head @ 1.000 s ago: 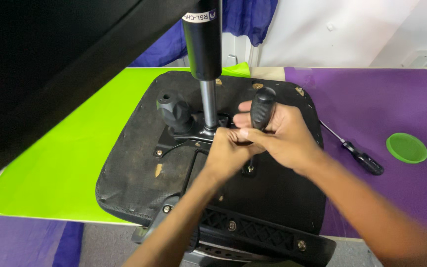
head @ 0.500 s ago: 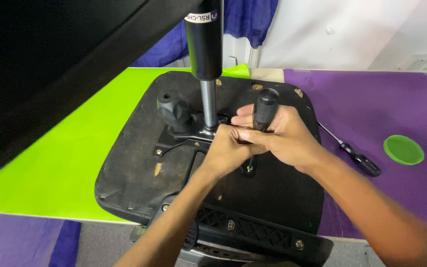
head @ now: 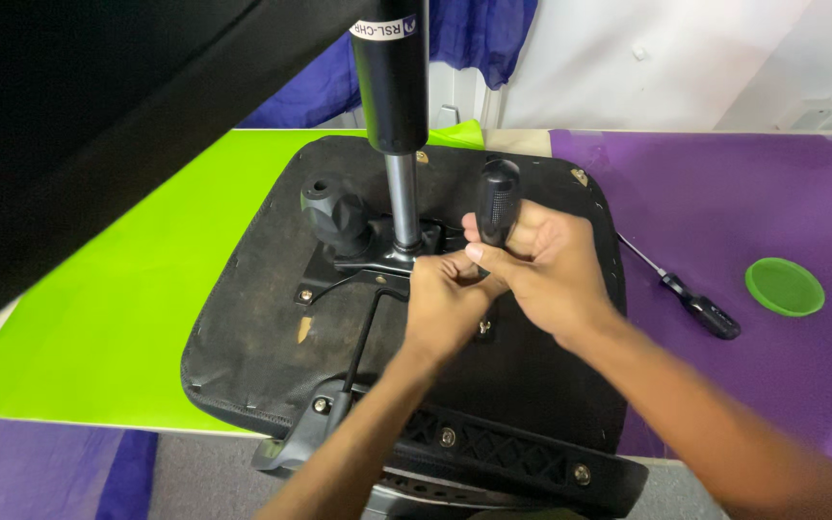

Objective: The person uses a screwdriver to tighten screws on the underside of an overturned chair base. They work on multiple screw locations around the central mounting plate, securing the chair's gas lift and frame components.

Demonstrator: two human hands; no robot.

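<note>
Where the upturned chair seat (head: 243,327) lies across the green table (head: 98,318), with the round knob (head: 334,207) at 10 o'clock and the gas cylinder (head: 392,77) upright at 12 o'clock of centre. Left hand (head: 445,303) pinched at the mounting plate (head: 368,260); right hand (head: 541,270) touching it, clamped on a black screwdriver handle (head: 498,197). At 3 o'clock, a second screwdriver (head: 690,303), then a green lid (head: 784,286).
</note>
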